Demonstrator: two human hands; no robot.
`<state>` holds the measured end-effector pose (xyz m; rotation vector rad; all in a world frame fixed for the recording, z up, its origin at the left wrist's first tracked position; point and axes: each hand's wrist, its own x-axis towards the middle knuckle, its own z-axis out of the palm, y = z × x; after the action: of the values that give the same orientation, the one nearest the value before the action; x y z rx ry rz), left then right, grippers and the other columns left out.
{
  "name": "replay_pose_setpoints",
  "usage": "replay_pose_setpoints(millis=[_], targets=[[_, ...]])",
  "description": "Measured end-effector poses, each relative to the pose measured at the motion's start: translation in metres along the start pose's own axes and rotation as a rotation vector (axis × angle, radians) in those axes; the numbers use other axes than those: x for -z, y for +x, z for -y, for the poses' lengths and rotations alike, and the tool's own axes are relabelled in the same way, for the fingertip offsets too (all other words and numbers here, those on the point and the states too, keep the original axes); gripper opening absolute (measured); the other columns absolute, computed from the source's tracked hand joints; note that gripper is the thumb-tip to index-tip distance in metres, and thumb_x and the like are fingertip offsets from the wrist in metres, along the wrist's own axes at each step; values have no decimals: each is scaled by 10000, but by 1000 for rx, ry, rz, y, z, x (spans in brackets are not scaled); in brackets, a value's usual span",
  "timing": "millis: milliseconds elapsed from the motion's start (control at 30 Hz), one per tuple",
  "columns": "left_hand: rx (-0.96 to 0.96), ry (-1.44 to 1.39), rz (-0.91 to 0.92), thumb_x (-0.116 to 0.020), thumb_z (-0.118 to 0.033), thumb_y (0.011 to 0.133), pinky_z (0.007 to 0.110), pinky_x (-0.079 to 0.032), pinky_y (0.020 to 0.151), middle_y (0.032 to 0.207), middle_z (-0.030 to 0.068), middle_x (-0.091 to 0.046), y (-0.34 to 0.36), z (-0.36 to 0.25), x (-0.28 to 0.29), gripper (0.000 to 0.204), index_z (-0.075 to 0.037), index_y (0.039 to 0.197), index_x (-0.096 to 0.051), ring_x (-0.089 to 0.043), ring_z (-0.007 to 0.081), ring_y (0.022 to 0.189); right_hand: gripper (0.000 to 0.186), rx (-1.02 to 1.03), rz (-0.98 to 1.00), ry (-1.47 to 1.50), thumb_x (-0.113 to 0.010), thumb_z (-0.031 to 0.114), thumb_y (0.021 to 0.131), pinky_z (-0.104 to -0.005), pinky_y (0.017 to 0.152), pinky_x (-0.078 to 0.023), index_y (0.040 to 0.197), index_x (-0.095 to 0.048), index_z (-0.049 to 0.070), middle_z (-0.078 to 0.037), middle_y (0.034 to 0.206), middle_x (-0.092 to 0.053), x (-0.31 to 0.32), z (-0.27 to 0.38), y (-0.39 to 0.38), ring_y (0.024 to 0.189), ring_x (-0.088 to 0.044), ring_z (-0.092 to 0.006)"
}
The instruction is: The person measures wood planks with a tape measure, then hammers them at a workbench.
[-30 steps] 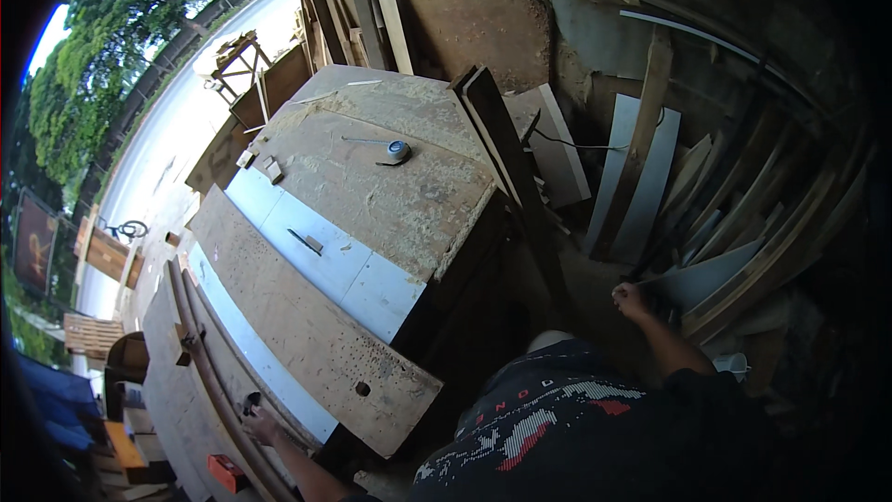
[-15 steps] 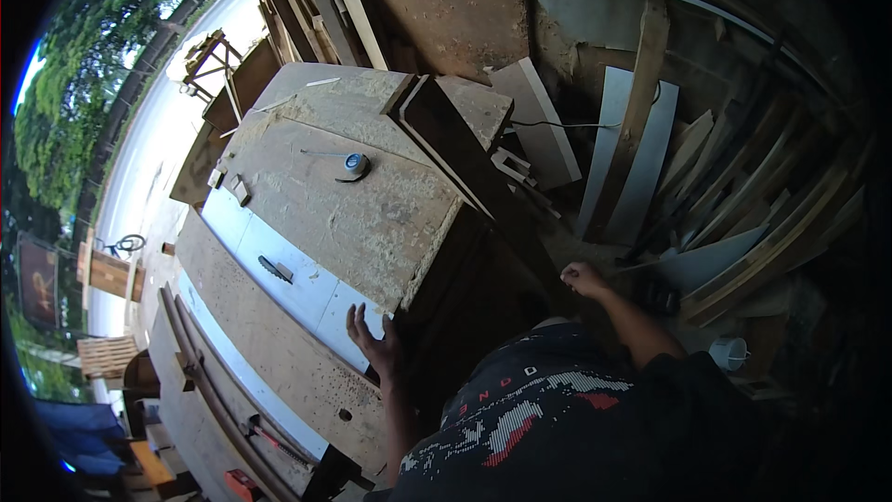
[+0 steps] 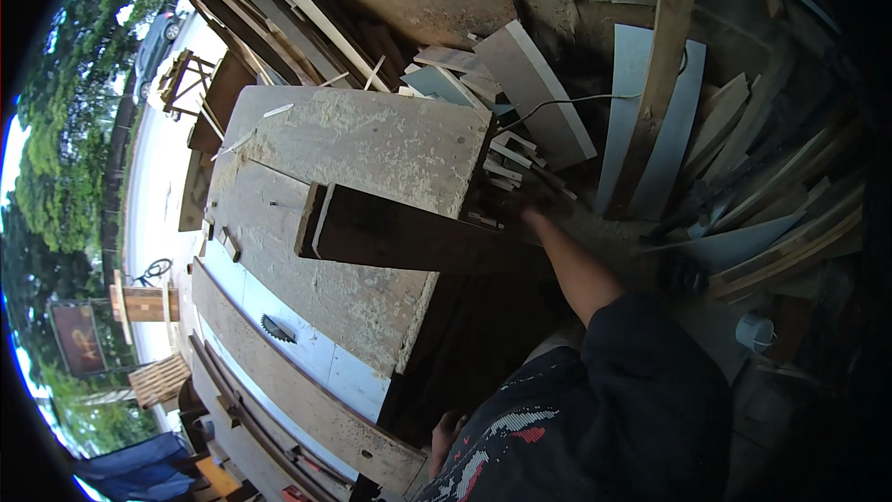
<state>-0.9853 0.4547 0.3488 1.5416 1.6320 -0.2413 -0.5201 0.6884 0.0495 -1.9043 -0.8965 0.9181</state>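
Note:
Reaching past the table's right side, my right hand (image 3: pixel 526 212) is blurred and dim beside small wooden offcuts (image 3: pixel 506 167) and the long dark board (image 3: pixel 409 237). This board lies across the worn plywood tabletop (image 3: pixel 353 130), a lighter piece showing along its end. Low beside my body, my left hand (image 3: pixel 443 432) has curled fingers, partly hidden, near the lower plank (image 3: pixel 390 455). A toothed circular blade (image 3: pixel 277 328) rests on the white strip (image 3: pixel 334 363). The tape measure's case is out of sight, with the dark board over that area.
Leaning lumber (image 3: pixel 307 28) stands behind the table, more boards (image 3: pixel 762 177) and white panels (image 3: pixel 623 74) along the right wall. A cable (image 3: pixel 585 99) crosses them. A white bucket (image 3: pixel 754 333) sits at right. A bicycle (image 3: pixel 151 271) and car (image 3: pixel 158 46) are outside at left.
My view has turned. The dark board has tipped left over the tabletop. My right hand has moved up toward the offcuts; my left hand has dropped from the white strip's edge toward my body.

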Motion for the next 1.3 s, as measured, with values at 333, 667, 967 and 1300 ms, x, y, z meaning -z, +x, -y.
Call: replay_pose_setpoints(millis=[333,667,967,1300], targets=[[213,-211,40,-639,-306,899,345,-485,886,1101,167,-678,-3,46,4,404,-7,1171,-620,-640,251,1043,321,-249,660,393,-576,239,888,-365,625,-513,1175,-613,99,-39,874,-637,-67,33,17,706,-587,-162],[229,-306,44,-637,-308,903,342,-484,884,1101,163,-678,6,87,-12,406,-6,1174,-619,-635,240,1038,375,-75,828,335,-497,278,952,-411,764,-521,1297,-502,130,-96,1088,-625,-46,4,28,919,-625,-235],[151,-409,43,-635,-311,907,340,-483,881,1102,158,-677,15,126,-45,408,-5,1177,-618,-631,230,1035,525,361,58,634,-667,385,883,-336,884,-486,1224,-558,1,-136,1159,-635,72,188,-105,1030,-615,-225],[-195,-444,55,-581,-297,958,318,-487,876,1125,113,-650,-12,43,1,381,-24,1223,-596,-612,183,1023,687,714,-487,-6,-850,390,685,-453,854,-495,1177,-542,23,-207,1138,-594,38,206,-185,1018,-602,-376]])
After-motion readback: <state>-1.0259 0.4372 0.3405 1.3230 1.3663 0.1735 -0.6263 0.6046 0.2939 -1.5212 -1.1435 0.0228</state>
